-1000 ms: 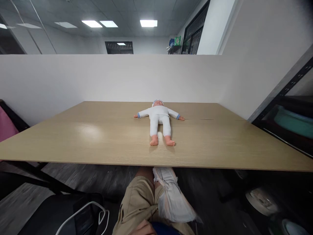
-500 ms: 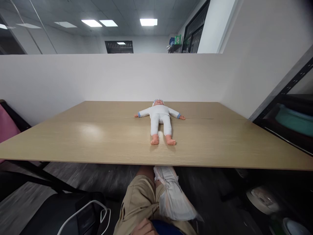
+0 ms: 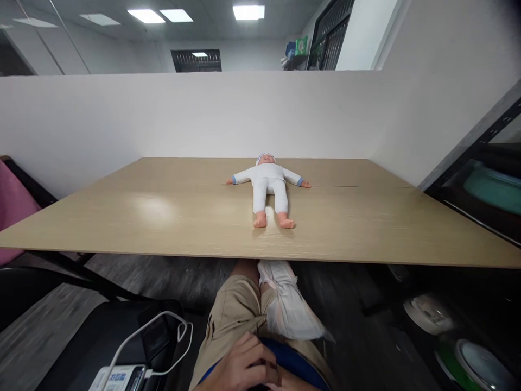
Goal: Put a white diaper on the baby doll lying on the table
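As the left hand (image 3: 251, 363) rests, loosely curled, over the right hand (image 3: 280, 377), I cannot tell either's grip. The doll (image 3: 267, 175) lies on the table (image 3: 195, 217) at twelve o'clock, the pad (image 3: 291, 315) at one; reaching either calls for parting the hands.

View tipped lower, left hand (image 3: 250, 363) more exposed, right hand (image 3: 277, 381) partly in, white device (image 3: 120, 378) now visible (on the chair (image 3: 87, 345)).

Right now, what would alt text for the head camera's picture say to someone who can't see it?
A baby doll in white clothes lies face up, arms spread, on a wooden table. Below, the wearer's hands rest close together at the lap, near a crumpled white item draped over one leg of khaki shorts.
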Demonstrator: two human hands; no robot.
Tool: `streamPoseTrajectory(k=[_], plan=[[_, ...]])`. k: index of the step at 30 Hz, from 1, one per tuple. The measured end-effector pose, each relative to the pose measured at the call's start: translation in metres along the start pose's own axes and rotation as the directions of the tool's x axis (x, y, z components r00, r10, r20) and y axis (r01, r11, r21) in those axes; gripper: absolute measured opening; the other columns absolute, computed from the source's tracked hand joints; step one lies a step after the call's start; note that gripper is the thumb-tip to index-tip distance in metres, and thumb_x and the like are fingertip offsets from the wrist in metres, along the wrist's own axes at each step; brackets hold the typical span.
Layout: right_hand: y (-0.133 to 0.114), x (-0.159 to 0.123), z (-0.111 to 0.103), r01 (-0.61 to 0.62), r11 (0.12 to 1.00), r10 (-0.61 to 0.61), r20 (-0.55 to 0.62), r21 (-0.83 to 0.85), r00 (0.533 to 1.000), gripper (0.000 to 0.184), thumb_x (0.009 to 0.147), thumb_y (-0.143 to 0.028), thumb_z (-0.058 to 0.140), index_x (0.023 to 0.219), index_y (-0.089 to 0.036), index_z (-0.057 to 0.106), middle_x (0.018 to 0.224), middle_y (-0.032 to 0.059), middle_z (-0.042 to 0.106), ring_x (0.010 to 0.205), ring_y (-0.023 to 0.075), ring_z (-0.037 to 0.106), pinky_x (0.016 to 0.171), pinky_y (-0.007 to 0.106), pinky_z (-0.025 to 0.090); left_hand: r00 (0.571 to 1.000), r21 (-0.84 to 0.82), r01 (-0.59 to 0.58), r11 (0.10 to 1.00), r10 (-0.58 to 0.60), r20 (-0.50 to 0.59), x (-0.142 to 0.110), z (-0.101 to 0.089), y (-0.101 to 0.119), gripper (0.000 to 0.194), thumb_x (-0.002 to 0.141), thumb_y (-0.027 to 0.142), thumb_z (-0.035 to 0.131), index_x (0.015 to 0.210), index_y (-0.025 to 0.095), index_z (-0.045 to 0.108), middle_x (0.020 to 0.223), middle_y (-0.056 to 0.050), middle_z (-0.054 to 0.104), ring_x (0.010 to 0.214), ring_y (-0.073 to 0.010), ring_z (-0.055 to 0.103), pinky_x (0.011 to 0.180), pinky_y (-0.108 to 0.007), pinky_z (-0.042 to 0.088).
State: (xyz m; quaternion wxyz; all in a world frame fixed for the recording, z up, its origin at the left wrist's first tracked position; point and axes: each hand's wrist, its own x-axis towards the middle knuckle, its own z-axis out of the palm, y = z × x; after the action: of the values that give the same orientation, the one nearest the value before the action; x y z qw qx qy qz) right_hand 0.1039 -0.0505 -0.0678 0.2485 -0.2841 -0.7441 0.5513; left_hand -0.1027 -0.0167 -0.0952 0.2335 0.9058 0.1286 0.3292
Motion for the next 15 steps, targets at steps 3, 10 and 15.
streamPoseTrajectory(k=[3,10,15], plan=[[0.013,0.002,0.004,-0.040,0.998,0.038,0.029,0.054,0.999,0.050,0.106,-0.057,0.072,0.144,-0.026,0.074,0.150,0.0119,0.070,0.141,0.0343,0.064,0.125,0.050,0.050,0.997,-0.008,0.065,0.998,-0.065,0.048,0.004,-0.004,0.005,0.020,0.109,0.041,0.072,0.117,0.023,0.070,0.114,-0.006,0.077,0.102,-0.0172,0.070,0.091,-0.030,0.050],[0.007,-0.014,0.001,-0.173,0.934,0.152,0.092,0.312,0.984,0.071,0.097,-0.065,0.079,0.157,-0.030,0.067,0.166,0.0084,0.059,0.158,0.0330,0.049,0.136,0.043,0.032,0.987,-0.080,0.154,0.985,-0.149,0.066,0.004,-0.009,0.013,0.020,0.107,0.042,0.075,0.109,0.023,0.069,0.115,-0.005,0.075,0.102,-0.0161,0.069,0.092,-0.028,0.052],[0.002,-0.020,0.000,-0.328,0.898,0.311,0.103,0.294,0.945,0.064,0.098,-0.057,0.079,0.156,-0.032,0.070,0.167,0.0053,0.058,0.159,0.0326,0.047,0.136,0.041,0.031,0.985,-0.109,0.170,0.980,-0.167,0.036,-0.002,-0.005,0.009,0.025,0.108,0.037,0.074,0.127,0.023,0.066,0.123,-0.007,0.074,0.109,-0.0180,0.068,0.095,-0.029,0.053]])
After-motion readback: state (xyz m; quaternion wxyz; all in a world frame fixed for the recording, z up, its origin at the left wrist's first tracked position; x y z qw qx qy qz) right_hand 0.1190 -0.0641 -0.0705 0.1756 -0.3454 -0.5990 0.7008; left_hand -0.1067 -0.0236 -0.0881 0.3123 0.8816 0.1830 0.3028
